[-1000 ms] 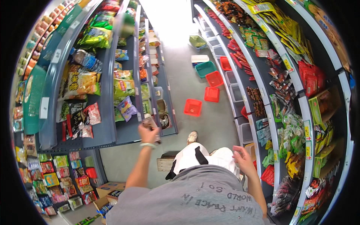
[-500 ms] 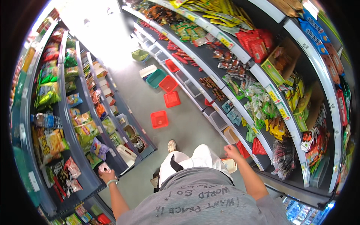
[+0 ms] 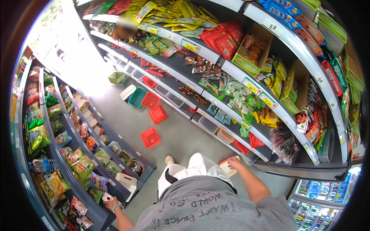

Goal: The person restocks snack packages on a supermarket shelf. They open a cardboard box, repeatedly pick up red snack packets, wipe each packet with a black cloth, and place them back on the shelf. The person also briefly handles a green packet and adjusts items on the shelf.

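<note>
Left hand [image 3: 111,203]: since a second ago it has shifted leftward along the end of the shelf rack [image 3: 93,211], while the view has swung right.
Left grip: narrow, fingers curled round a small pinkish packet [image 3: 107,197] at the fingertips; its kind is too small to tell.
White basket [image 3: 126,181]: slotted plastic with rounded corners, near the grip on its right.
Purple bag [image 3: 99,181]: crinkled, glossy, just beyond the grip.
Red trays [image 3: 150,138]: square, shallow plastic, on the floor well ahead of the grip and rightward; a green tray [image 3: 137,97] lies past them.
Carton [image 3: 244,61]: green-fronted card holding brown packets [image 3: 252,46], far right of the grip.
Left wrist: low, wearing a pale band [image 3: 116,206].
Right hand [image 3: 233,163]: well right of that grip, elbow bent, fingers loosely spread near a pale tray [image 3: 224,166].
</note>
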Demonstrator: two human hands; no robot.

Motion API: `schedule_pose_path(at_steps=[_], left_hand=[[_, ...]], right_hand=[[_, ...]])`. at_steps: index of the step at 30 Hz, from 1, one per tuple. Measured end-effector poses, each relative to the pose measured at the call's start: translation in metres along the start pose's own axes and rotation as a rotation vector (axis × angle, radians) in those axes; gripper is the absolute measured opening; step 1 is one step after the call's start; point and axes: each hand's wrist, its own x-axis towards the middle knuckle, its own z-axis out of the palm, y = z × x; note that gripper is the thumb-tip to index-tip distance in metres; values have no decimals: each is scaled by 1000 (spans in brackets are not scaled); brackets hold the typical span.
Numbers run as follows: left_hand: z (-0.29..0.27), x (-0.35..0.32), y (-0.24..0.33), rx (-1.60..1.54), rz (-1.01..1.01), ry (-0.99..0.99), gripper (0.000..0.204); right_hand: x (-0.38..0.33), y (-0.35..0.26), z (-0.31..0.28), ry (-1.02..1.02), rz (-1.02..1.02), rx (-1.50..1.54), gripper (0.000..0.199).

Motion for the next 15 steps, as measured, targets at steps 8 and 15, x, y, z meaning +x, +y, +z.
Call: schedule_pose_path(at_steps=[8,15], left_hand=[[-37,-43,72,241,26,87,83],[-20,-18,69,232,114,148,87]], right_hand=[[17,7,21,-13,-94,58,29],[16,0,30,4,-136,32,31]])
